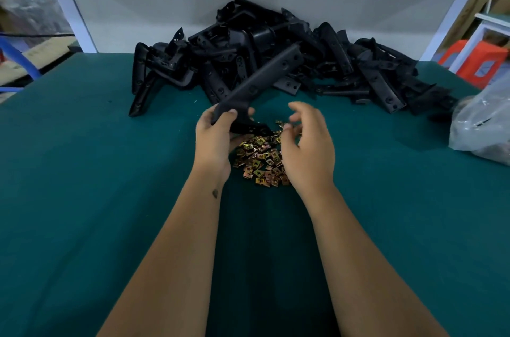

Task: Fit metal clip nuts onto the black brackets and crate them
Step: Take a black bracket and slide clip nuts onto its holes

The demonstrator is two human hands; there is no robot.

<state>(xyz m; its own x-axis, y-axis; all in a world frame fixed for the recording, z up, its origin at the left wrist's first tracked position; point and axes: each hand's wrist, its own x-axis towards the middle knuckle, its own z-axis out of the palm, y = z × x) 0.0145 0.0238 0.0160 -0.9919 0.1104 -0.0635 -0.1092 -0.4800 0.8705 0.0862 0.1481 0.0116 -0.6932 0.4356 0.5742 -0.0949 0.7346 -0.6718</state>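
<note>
So my left hand [218, 135] has its fingers wrapped round the lower end of a long black plastic bracket [259, 82], which angles up over the small heap of brass-coloured metal clip nuts [262, 161] on the green table mat [82, 171]. My right hand [306, 143] hovers over that heap, fingertips pinching what looks like one nut. Behind the heap sits the big pile of black brackets [317, 57].

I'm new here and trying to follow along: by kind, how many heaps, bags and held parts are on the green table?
Heap of black plastic brackets: 1
Pile of small brass-coloured metal clip nuts: 1
Black bracket gripped in left hand: 1
Clear plastic bag: 1
Total: 4
</note>
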